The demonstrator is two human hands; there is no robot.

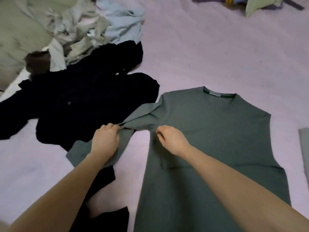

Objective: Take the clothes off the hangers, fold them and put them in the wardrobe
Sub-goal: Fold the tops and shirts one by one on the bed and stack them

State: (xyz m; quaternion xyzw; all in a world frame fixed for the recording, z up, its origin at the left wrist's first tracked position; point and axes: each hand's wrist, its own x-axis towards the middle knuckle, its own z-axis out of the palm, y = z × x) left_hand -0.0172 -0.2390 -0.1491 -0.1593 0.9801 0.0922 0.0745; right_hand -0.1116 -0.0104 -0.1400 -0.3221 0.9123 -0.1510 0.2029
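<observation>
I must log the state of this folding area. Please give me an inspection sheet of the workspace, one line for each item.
Surface: pale pink sheet, lightly creased.
Job's things: grey-green top lies flat, collar away from the person, its left sleeve bunched.
Clutter: black garment partly under that sleeve; heap of grey and light blue clothes behind it; pale green pillow at the far edge.
Grippers: left hand pinches the sleeve; right hand grips the top near the armpit.
Cables: nothing seen.
Surroundings: hangers and wardrobe not in view.
</observation>
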